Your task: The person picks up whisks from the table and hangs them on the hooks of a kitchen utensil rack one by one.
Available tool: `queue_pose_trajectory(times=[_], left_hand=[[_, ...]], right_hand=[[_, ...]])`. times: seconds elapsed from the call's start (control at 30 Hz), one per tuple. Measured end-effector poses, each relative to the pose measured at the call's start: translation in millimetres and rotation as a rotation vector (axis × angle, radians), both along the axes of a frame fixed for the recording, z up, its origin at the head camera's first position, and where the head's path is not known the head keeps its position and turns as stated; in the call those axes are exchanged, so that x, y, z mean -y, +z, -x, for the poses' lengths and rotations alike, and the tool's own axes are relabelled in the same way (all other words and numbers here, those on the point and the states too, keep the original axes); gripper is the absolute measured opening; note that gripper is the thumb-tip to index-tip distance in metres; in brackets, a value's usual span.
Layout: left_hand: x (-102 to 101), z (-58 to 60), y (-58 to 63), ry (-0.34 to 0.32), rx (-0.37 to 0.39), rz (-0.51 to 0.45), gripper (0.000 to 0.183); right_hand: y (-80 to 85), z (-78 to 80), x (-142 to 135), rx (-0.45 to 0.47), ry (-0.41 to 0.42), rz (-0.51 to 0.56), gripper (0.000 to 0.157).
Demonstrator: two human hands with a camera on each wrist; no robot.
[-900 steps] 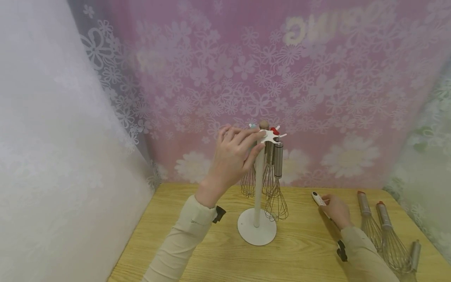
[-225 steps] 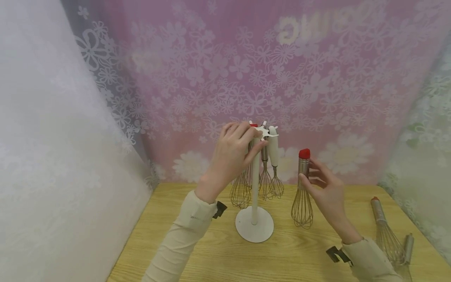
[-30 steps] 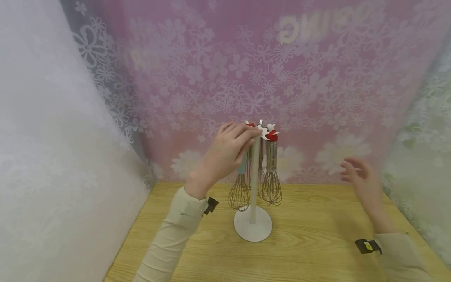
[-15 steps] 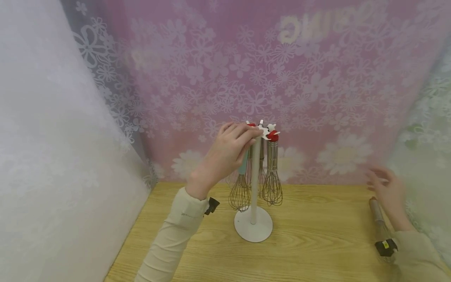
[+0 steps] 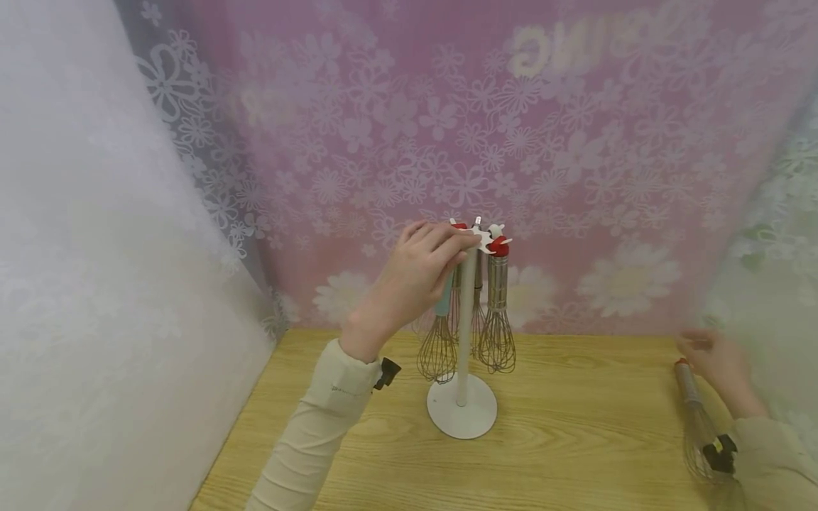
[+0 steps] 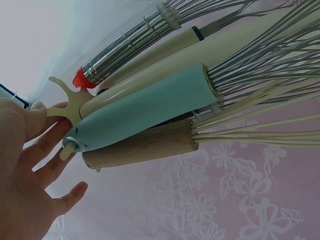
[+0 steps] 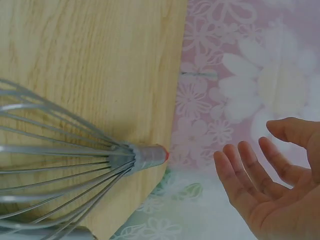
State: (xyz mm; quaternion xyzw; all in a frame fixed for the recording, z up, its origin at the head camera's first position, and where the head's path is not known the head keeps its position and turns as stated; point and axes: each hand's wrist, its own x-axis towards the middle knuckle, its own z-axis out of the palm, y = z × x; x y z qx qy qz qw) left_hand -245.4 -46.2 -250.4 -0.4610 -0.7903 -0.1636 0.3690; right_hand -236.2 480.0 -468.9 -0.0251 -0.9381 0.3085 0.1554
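Note:
My left hand [image 5: 415, 266] pinches the white hooked top [image 5: 479, 238] of an upright stand [image 5: 466, 333] between thumb and fingers. Several whisks hang from it. One has a metal handle with a red tip [image 5: 497, 284]; in the left wrist view another has a teal handle [image 6: 145, 110] and one a wooden handle [image 6: 145, 146]. To the right, my right hand [image 5: 718, 365] holds nothing, fingers loosely bent, above a metal whisk [image 5: 689, 383] lying on the table. In the right wrist view that whisk's red-tipped handle [image 7: 150, 157] is apart from the fingers.
A metal handle [image 7: 65, 234] lies beside that whisk, partly cut off in the right wrist view. The stand's round white base [image 5: 461, 422] rests on the wooden table [image 5: 575, 454]. Flowered cloth [image 5: 383, 142] hangs behind, and a pale sheet [image 5: 108, 284] at left.
Over the last second my right hand has moved right and lower, to the lying whisk. Earlier it held a red-tipped whisk, which now hangs on the stand. The left hand stays at the top.

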Motion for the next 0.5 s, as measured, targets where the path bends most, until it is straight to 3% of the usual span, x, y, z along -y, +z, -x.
queue_pose_trajectory(times=[0.23,0.5], left_hand=[[-1,-1.8,1.2,0.009,-0.006,0.002,0.025],[-4,-2.1,1.2,0.028,-0.009,0.007,0.025]], right_hand=[[-10.6,2.3,-16,0.098,0.035,-0.039,0.046],[-26.4,1.5,-38,0.247,0.087,-0.123,0.064]])
